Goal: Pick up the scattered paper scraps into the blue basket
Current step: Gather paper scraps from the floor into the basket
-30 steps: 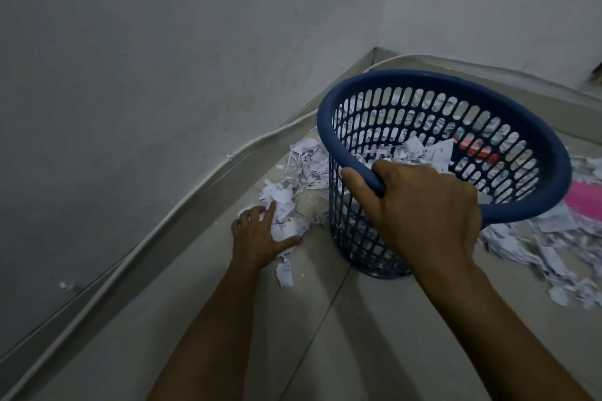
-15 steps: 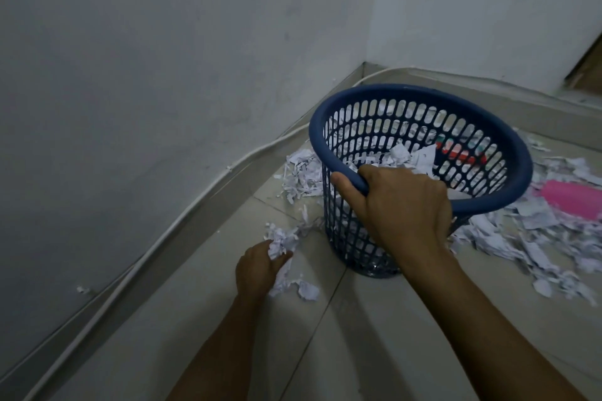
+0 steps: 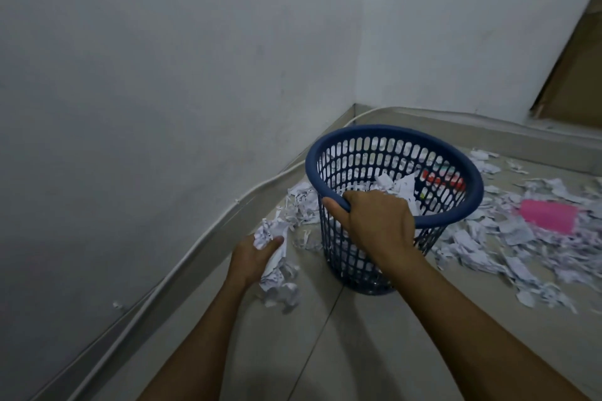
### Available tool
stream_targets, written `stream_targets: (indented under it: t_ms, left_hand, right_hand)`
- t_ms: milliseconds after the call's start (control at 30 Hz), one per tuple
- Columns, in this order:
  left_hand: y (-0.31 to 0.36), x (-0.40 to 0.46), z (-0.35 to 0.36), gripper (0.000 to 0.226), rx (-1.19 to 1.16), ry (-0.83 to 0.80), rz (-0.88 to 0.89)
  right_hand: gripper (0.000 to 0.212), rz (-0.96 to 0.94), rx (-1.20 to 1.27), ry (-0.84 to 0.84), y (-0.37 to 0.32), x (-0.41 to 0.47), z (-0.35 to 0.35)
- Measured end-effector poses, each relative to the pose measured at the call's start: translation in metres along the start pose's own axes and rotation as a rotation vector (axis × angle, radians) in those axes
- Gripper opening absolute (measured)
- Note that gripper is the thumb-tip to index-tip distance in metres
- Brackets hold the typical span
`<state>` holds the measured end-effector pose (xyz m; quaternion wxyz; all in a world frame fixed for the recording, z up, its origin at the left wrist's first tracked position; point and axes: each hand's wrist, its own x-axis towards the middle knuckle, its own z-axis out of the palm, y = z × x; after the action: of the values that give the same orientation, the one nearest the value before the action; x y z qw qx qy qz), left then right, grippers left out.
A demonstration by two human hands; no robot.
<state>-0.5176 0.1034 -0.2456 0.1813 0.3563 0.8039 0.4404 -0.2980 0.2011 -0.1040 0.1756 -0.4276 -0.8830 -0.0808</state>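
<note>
Clutching paper scraps point(image 3: 272, 239), left hand point(image 3: 252, 257); right hand point(image 3: 374, 221) grip closed round blue basket point(image 3: 456, 221) rim.

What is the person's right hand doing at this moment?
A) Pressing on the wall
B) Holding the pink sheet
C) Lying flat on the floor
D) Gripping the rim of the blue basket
D: the right hand curls over the near rim of the blue basket, while the left hand holds a bunch of paper scraps beside it.
</note>
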Motion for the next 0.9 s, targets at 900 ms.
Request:
stream_targets:
  t_ms: [900]
  left_hand:
    - [0.301,0.041,0.042,0.032,0.138,-0.048,0.551]
  right_hand:
    - [0.055,0.038,0.066,0.144,-0.003,-0.023,-0.001]
